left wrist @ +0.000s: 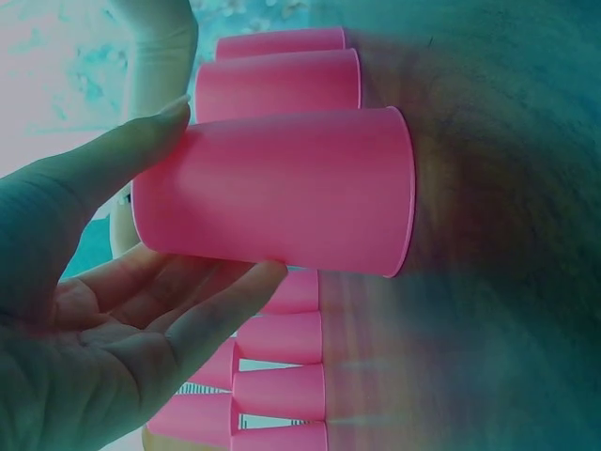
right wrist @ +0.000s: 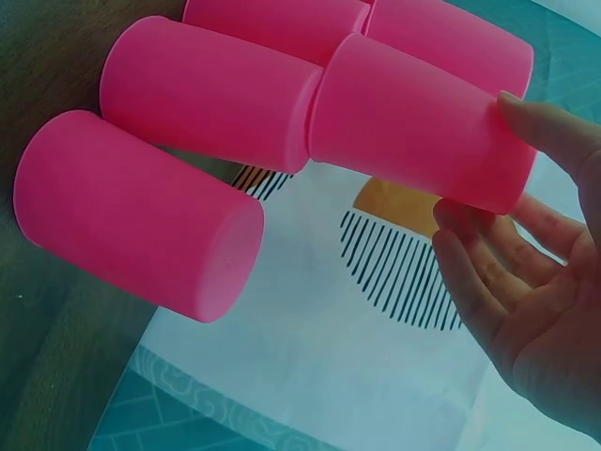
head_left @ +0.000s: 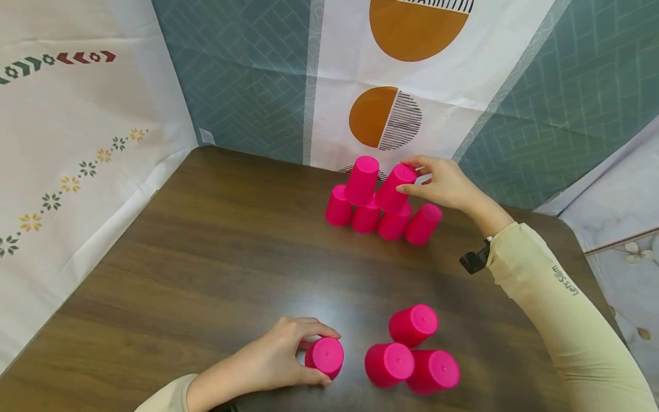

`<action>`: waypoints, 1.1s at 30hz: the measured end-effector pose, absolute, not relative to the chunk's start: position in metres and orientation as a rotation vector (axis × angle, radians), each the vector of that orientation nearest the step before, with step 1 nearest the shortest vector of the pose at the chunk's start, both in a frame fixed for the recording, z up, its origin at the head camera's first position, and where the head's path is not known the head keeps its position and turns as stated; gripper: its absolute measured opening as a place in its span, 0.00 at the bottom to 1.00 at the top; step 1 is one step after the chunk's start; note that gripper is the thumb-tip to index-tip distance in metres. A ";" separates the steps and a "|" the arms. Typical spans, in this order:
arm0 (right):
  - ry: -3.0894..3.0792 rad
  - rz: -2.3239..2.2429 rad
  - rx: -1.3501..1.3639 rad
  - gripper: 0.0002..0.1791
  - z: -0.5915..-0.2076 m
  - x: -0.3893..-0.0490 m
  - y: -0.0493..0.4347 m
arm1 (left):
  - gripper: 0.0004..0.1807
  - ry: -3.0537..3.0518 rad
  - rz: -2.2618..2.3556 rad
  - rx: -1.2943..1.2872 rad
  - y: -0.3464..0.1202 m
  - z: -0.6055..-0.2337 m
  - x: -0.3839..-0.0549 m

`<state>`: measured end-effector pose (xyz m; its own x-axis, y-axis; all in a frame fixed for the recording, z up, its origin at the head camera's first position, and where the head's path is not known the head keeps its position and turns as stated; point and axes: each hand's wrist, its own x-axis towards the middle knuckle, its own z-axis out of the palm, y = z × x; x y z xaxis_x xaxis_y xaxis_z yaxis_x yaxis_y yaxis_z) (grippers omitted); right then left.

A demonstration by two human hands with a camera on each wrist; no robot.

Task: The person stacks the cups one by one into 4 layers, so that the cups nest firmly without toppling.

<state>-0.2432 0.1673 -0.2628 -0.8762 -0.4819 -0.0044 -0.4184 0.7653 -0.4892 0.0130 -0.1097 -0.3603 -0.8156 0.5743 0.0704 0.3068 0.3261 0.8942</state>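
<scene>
Left hand (head_left: pixel 285 352) near, right hand (head_left: pixel 441 182) far forward, arm (head_left: pixel 561 320) extended; both gripping.

Dark lettering (head_left: pixel 565 280) marks the pale yellow right sleeve (head_left: pixel 576 337); the wrist device (head_left: pixel 473 261) is black

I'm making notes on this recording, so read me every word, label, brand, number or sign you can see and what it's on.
"Let's Slim": right sleeve, lettering slightly blurred.
Cup bases: any marks are too small to read.
No other readable text.
</scene>
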 end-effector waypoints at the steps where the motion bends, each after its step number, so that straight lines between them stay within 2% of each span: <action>1: 2.832 -0.732 -0.728 0.33 -0.263 -0.243 0.167 | 0.25 2.334 1.487 0.796 -0.110 -0.360 0.013; 9: 2.854 -0.689 -0.756 0.33 -0.264 -0.244 0.162 | 0.24 2.411 1.444 0.870 -0.111 -0.361 0.013; 19: 2.864 -0.715 -0.753 0.33 -0.265 -0.239 0.159 | 0.24 2.378 1.422 0.838 -0.112 -0.360 0.013; 33: 2.823 -0.806 -0.725 0.38 -0.268 -0.236 0.170 | 0.24 2.356 1.464 0.836 -0.112 -0.362 0.013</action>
<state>-0.2358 0.1703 -0.2683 -0.8784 -0.4776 0.0178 -0.4151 0.7438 -0.5239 0.0130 -0.1122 -0.3620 -0.8063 0.5844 0.0908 0.3402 0.3327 0.8795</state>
